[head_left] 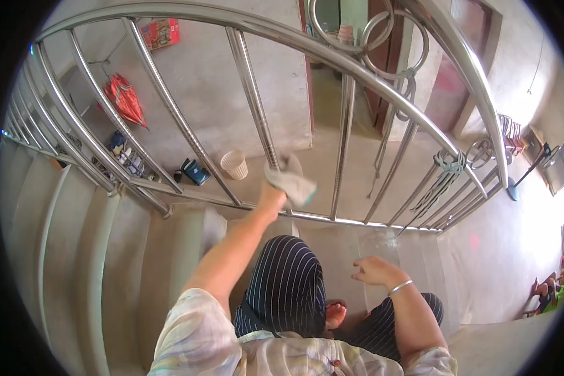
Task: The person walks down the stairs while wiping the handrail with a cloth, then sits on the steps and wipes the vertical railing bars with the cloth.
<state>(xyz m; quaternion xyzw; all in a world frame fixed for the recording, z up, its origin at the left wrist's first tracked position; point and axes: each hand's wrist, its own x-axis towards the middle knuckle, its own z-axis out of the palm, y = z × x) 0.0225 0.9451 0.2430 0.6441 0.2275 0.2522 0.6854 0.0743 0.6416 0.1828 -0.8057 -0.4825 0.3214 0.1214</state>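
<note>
My left hand point(274, 195) reaches out to the stair railing, closed around a pale grey cloth point(297, 187). The cloth is wrapped about the lower part of an upright metal bar point(252, 94) and covers most of my fingers. Above my right knee hovers my right hand point(379, 271), with a silver bangle on the wrist. Its fingers are loosely bent and apart, with nothing in them. The lower rail point(313, 217) runs just beyond my knees.
Concrete steps point(119, 250) lie on my left. Grey strips of cloth point(450, 164) are tied to the railing at right. Past the bars are a red umbrella point(124, 100), a wicker basket point(234, 165) and dark blue boots point(196, 172).
</note>
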